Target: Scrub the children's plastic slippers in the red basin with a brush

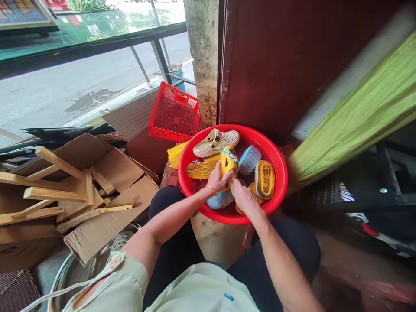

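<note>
My left hand [217,177] is closed around a yellow clog [229,160] with a blue-and-white strap, holding it up over a red basin [281,173]. Right beside the clog's lower end, my right hand [244,198] is closed; what its fingers grip is mostly hidden. Several other shoes lie in the basin. A cream clog [216,144] rests at the back left, above a yellow sole [200,170]. Toward the right are a blue shoe [250,159] and an upturned yellow-soled shoe [264,180]. Another blue shoe [220,200] sits partly under my hands.
A red plastic crate [175,113] stands behind the basin. Cardboard [112,216] and a wooden stool with its legs sticking out [60,195] lie to the left, above a metal tub [63,281]. A green curtain [360,104] hangs at right, beside a dark red panel [286,60].
</note>
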`<state>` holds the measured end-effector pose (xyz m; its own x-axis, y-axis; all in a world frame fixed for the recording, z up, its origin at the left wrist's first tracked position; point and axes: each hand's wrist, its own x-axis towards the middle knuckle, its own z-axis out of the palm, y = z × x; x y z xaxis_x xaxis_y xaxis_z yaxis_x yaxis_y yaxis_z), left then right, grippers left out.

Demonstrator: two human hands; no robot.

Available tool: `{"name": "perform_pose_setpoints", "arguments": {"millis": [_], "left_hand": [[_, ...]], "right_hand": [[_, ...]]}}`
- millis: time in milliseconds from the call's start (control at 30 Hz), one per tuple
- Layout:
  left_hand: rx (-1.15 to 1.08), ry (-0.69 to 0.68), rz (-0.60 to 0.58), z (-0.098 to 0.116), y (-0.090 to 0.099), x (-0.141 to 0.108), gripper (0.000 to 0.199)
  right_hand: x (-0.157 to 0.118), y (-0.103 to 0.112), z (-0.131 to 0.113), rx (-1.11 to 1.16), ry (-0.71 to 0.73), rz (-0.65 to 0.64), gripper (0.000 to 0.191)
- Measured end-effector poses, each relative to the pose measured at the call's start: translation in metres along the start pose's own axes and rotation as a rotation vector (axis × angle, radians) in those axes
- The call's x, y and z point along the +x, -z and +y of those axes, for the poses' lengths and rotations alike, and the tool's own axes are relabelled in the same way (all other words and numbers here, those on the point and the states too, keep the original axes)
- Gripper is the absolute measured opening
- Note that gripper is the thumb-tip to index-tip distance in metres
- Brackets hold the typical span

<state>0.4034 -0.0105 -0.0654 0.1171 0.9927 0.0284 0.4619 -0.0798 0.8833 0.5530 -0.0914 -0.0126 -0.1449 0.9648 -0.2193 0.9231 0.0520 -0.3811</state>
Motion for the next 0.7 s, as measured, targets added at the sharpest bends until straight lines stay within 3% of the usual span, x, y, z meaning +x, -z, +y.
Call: {"name": "perform_pose_setpoints", "arguments": {"millis": [133,233,467,600,700], "left_hand": [[0.065,-0.053,-0.078,0.007,-0.007,-0.011,0.067],[0.064,-0.015,-0.095,0.01,-0.004,-0.006,0.064],[0.112,0.11,-0.02,0.002,0.01,0.021,0.056],[0.213,0.126,-0.049,-0.004,0.015,0.034,0.066],[0.388,0.119,-0.036,-0.008,0.015,0.038,0.065]], "right_hand": [[0.027,0.002,-0.007,0.112,-0.096,0.133,0.038],[0.03,0.009,-0.006,0.162,-0.057,0.144,0.036],[-0.022,0.016,-0.006,0.237,0.118,-0.106,0.044],[-0.045,0.015,0.007,0.265,0.147,-0.283,0.045],[-0.046,0.024,0.03,0.324,0.106,-0.264,0.045]]}}
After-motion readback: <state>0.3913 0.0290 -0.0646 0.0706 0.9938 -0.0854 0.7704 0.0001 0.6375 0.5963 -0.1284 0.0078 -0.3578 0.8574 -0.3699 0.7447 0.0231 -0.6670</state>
